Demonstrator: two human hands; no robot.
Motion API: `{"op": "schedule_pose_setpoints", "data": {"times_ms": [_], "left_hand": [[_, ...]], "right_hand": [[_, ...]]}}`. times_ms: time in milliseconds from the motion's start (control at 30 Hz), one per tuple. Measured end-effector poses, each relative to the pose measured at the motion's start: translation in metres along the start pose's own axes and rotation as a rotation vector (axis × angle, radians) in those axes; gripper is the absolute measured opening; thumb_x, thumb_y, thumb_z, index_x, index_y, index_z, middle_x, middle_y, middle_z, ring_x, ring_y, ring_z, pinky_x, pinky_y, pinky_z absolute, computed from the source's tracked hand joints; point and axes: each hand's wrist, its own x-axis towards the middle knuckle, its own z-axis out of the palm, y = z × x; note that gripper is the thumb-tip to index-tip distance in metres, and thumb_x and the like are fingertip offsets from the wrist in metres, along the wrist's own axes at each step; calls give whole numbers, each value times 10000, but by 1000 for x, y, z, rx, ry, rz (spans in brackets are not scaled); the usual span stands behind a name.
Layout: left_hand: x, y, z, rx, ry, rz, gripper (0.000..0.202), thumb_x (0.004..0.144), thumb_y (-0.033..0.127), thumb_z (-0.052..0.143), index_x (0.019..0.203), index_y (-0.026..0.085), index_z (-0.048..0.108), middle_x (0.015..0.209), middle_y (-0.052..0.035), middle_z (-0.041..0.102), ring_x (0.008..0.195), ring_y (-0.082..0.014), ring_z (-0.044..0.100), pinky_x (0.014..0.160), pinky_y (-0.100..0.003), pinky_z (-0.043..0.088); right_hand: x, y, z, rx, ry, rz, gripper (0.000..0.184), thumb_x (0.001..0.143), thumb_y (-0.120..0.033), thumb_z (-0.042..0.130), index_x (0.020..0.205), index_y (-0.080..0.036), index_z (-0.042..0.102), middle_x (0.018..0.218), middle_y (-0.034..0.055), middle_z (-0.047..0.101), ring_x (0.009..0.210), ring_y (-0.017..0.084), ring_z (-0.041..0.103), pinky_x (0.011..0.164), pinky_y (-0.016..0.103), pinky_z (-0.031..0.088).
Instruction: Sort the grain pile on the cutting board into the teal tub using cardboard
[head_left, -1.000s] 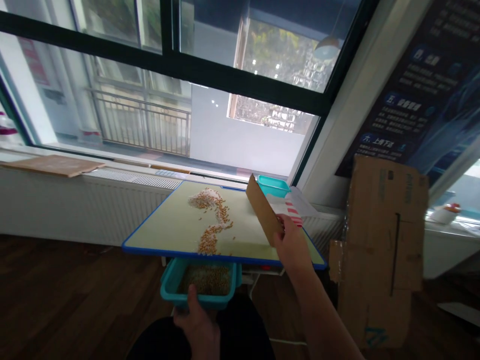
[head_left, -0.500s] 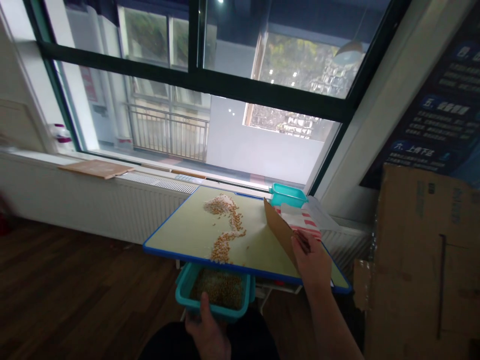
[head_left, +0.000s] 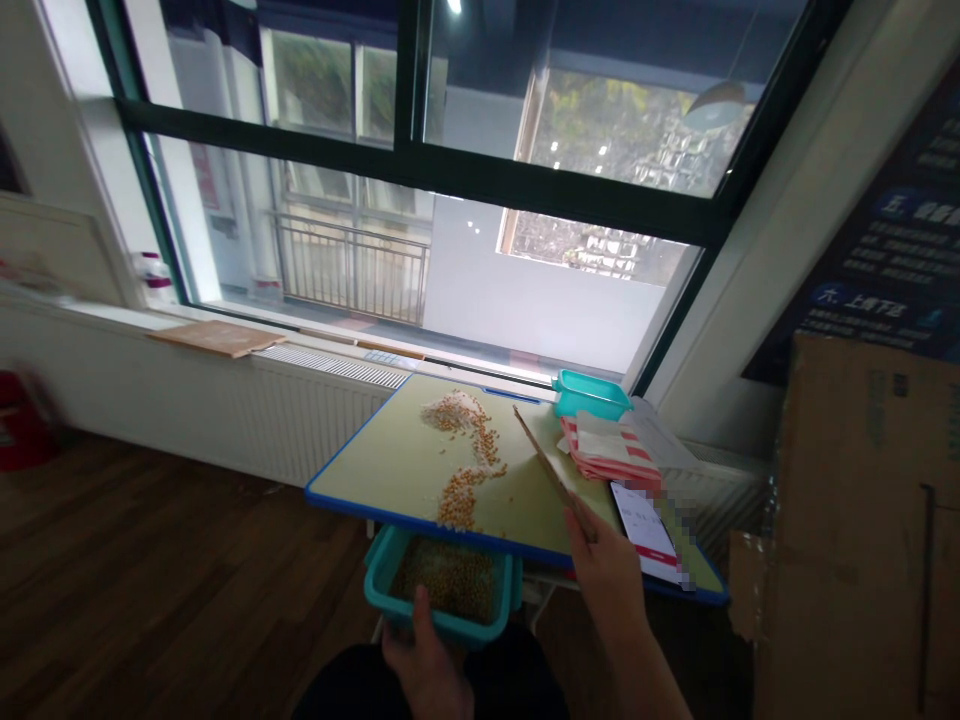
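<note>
My left hand [head_left: 426, 655] grips the near rim of a teal plastic basket [head_left: 373, 590], thumb over the edge. Inside the basket lies a layer of small brownish grains or beans [head_left: 446, 578]; their exact kind is hard to make out. The basket is held just under the front edge of a yellow-green table [head_left: 360, 460] with a blue rim. My right hand [head_left: 606, 555] is closed on a piece of cardboard [head_left: 551, 470], seen nearly edge-on above the table. Left of the cardboard, orange-tan kernels mixed with white grains [head_left: 461, 450] form a winding trail down to the front edge.
Red-and-white striped bags [head_left: 611, 450], a phone [head_left: 649, 530] and another teal basket [head_left: 592, 395] occupy the table's right side. A large cardboard box [head_left: 862, 520] stands at right. Behind are a radiator [head_left: 300, 420] and a window. A red bucket-like object [head_left: 22, 420] is on the floor at left.
My right hand has shifted left and turned the cardboard nearly edge-on, uncovering the phone and more of the striped bags. The left hand keeps its hold on the basket. The view has swung slightly left.
</note>
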Motion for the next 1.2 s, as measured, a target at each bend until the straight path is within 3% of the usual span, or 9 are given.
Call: {"op": "schedule_pose_setpoints", "data": {"times_ms": [233,633,867,1033,1200], "left_hand": [[-3,5,1,-54,18,-68,711,658,455,724,1278,286,419,1136,-93,594,843,-247,656,607,-378,568],[3,8,0,-75,43,-10,666,683,421,714,1262,276,418,1158,-84,588,837,-222,658,640,-370,573],[1,9,0,-68,19,7,669,695,433,706,1266,264,402,1159,-102,590,864,-227,654,657,-373,571],[3,6,-1,-16,0,36,646,727,435,674,1280,269,385,1149,-88,592,925,-237,643,723,-409,562],[3,7,-3,38,29,52,652,709,437,685,1273,275,401,1128,-75,591,911,-238,642,707,-407,562]], "right_hand": [[-4,-22,9,-42,10,-11,447,896,-443,385,1143,-193,660,990,104,715,840,260,687,698,327,512],[-11,-47,11,-52,-17,-110,420,899,-390,388,1153,-186,653,954,95,724,814,221,693,675,273,511],[-19,-60,11,0,-38,-85,415,884,-408,401,1123,-203,672,972,89,720,847,239,693,715,304,531],[-29,-70,15,32,-21,-160,383,893,-333,409,1147,-184,654,1038,97,701,886,216,687,753,273,529],[-34,-77,16,30,-2,-220,365,900,-263,403,1160,-171,642,981,100,718,839,196,695,757,252,524]]}}
